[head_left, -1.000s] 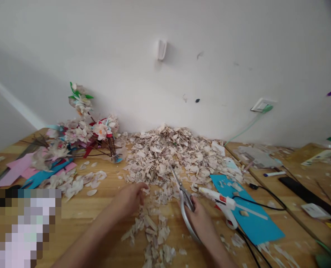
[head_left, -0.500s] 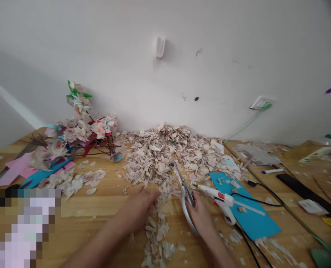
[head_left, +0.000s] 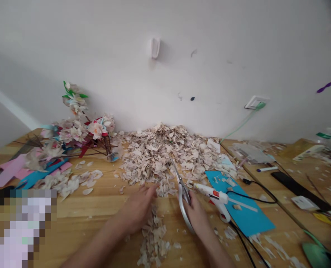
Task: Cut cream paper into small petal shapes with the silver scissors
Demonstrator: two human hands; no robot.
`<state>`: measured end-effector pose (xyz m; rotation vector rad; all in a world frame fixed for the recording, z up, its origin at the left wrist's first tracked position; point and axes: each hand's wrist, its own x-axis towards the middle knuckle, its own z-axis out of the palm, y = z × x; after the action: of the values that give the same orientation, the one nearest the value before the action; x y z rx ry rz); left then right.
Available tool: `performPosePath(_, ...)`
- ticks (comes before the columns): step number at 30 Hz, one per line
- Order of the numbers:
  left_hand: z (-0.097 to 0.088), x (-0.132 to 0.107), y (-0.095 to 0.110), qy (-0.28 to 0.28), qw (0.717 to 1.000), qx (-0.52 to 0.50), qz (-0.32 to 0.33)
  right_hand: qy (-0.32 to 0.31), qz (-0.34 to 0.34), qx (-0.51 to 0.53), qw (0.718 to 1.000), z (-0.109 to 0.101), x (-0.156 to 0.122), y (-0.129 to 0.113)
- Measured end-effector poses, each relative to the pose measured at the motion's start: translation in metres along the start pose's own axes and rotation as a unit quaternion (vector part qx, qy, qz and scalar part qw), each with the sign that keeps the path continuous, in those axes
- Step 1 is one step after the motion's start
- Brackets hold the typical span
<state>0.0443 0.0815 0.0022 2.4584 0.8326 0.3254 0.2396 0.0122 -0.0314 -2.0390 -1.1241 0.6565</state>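
My right hand (head_left: 198, 216) grips silver scissors (head_left: 182, 191) by the handles, blades shut and pointing away toward the wall. My left hand (head_left: 139, 208) lies palm down on the wooden table (head_left: 98, 208), fingers spread, touching the near edge of a big pile of pale paper scraps (head_left: 165, 154). A smaller trail of scraps (head_left: 154, 238) runs between my two forearms toward me.
Paper flowers on twigs (head_left: 81, 130) lie at the back left over pink and blue sheets. A white glue gun (head_left: 217, 197) rests on blue paper (head_left: 239, 203) right of the scissors, its black cord trailing. A marker (head_left: 266, 169), black bar and wall socket (head_left: 254, 102) are further right.
My left hand slid rightward and forward into the scrap pile's edge. The right hand with the scissors shifted slightly left and away. The view drifted a little to the right.
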Motion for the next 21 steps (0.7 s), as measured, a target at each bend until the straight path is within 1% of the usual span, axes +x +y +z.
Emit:
performPosePath(2, 0.005, 0.001, -0.002, -0.015, 0.999, -0.018, 0.025, -0.004, 0.006, 0.003, 1.000, -0.001, 0.000, -0.001)
performPosePath(3, 0.006, 0.002, -0.003, -0.019, 0.999, -0.020, 0.026, -0.004, 0.011, 0.005, 1.000, -0.001, 0.000, -0.001)
performPosePath(4, 0.007, 0.003, -0.004, -0.016, 1.000, -0.016, 0.016, -0.002, 0.014, 0.007, 1.000, -0.001, -0.001, -0.001)
performPosePath(7, 0.006, 0.006, -0.004, 0.017, 0.999, 0.002, -0.039, -0.002, 0.015, 0.017, 1.000, 0.000, 0.000, -0.001)
performPosePath(8, 0.005, 0.007, -0.004, 0.023, 0.999, 0.006, -0.044, -0.004, 0.015, 0.020, 1.000, 0.000, 0.000, -0.001)
performPosePath(10, 0.005, 0.010, -0.002, 0.011, 1.000, 0.012, -0.013, -0.004, 0.016, 0.027, 1.000, 0.001, 0.000, -0.001)
performPosePath(12, 0.008, 0.013, 0.000, -0.022, 0.999, 0.025, 0.038, -0.004, 0.014, 0.036, 0.999, 0.001, -0.001, -0.002)
performPosePath(13, 0.010, 0.015, 0.000, -0.036, 0.997, 0.034, 0.054, -0.003, 0.012, 0.041, 0.999, 0.001, -0.001, -0.002)
performPosePath(14, 0.011, 0.017, 0.001, -0.046, 0.996, 0.041, 0.057, -0.002, 0.009, 0.044, 0.999, 0.000, -0.002, -0.003)
performPosePath(15, 0.011, 0.018, 0.002, -0.049, 0.997, 0.047, 0.046, 0.001, 0.006, 0.043, 0.999, -0.001, -0.002, -0.003)
performPosePath(18, 0.009, 0.020, 0.003, -0.019, 0.998, 0.053, -0.018, 0.012, 0.008, 0.030, 0.999, -0.003, -0.002, -0.004)
performPosePath(19, 0.007, 0.020, 0.003, -0.012, 0.998, 0.052, -0.031, 0.016, 0.010, 0.027, 0.999, -0.004, -0.002, -0.005)
performPosePath(21, 0.006, 0.019, 0.002, -0.015, 0.998, 0.046, -0.027, 0.021, 0.011, 0.023, 0.999, -0.004, -0.002, -0.006)
